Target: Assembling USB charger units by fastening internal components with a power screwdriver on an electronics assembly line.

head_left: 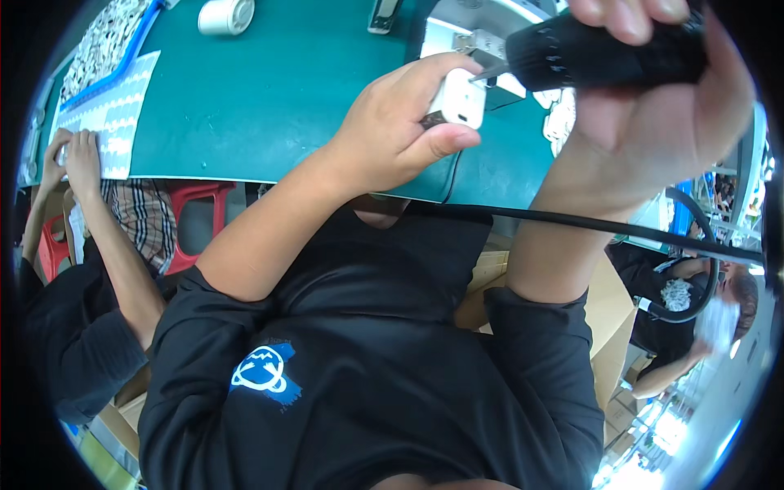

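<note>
Green bench (269,90) — left hand (392,131) grips white block (457,100).

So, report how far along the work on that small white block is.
Nothing visibly finished can be told. In hand: the left hand pinches the small white plastic block, and the right hand grips the black ribbed power tool, its metal tip at the block. Left: the sheet of small white parts on the green table, beside another person's hands.

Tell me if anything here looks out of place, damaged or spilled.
Nothing stands out. The left hand holds a small white part, the right hand grips a black power tool whose tip meets it, above the green table. No spill or damage shows.
</note>
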Tool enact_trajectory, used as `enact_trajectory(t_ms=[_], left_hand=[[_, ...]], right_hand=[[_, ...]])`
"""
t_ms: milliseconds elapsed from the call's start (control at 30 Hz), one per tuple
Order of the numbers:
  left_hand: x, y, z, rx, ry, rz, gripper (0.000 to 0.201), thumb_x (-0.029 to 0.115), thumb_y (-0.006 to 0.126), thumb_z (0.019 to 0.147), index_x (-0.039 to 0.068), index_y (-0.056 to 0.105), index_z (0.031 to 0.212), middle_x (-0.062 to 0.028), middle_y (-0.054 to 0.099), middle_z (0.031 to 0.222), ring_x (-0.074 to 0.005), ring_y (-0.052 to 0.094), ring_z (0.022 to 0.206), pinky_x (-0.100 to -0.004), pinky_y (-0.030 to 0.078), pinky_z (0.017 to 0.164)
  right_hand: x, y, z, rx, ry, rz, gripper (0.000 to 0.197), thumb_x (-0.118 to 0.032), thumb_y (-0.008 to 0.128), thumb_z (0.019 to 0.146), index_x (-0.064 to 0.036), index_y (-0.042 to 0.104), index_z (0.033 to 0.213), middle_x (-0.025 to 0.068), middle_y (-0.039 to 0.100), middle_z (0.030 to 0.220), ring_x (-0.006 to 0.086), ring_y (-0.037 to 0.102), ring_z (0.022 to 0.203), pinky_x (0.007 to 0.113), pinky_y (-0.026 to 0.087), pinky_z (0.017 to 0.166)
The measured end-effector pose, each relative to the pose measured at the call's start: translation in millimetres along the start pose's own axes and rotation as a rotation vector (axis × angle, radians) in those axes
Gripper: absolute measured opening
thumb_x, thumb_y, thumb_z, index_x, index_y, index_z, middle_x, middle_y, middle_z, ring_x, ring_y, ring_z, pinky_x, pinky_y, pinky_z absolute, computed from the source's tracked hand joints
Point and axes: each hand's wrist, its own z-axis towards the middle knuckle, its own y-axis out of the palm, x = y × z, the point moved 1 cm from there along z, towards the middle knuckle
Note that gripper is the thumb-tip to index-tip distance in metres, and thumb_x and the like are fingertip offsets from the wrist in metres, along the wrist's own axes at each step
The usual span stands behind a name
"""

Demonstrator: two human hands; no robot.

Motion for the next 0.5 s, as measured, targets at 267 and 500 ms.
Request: enact_trajectory(t_ms=[267, 500], left_hand=[[11, -19, 0, -0.026, -0.086, -0.071, 0.056, 0.044, 0.057, 0.083, 0.003, 0.046, 0.121, -0.0180, 0.054, 0.106, -0.0311, 0.056, 0.086, -0.0319, 0.045, 0.076], [-16, -149, 29, 0.288, -0.153, 0.298, 0.044, 0.042, 0.054, 0.086, 0.006, 0.052, 0.113, -0.0118, 0.061, 0.085, -0.0192, 0.060, 0.080, -0.0294, 0.047, 0.071]], right_hand=[[-26, -33, 5, -0.163, -0.214, -0.224, 0.035, -0.022, 0.051, 0.088, 0.0044, 0.047, 0.111, 0.0076, 0.054, 0.076, 0.0166, 0.055, 0.060, 0.031, 0.047, 0.059], [-16, -92, 0, -0.019, -0.132, -0.520, 0.022, -0.007, 0.062, 0.080, 0.0023, 0.057, 0.100, 0.0141, 0.064, 0.090, 0.0213, 0.064, 0.077, 0.030, 0.051, 0.075]])
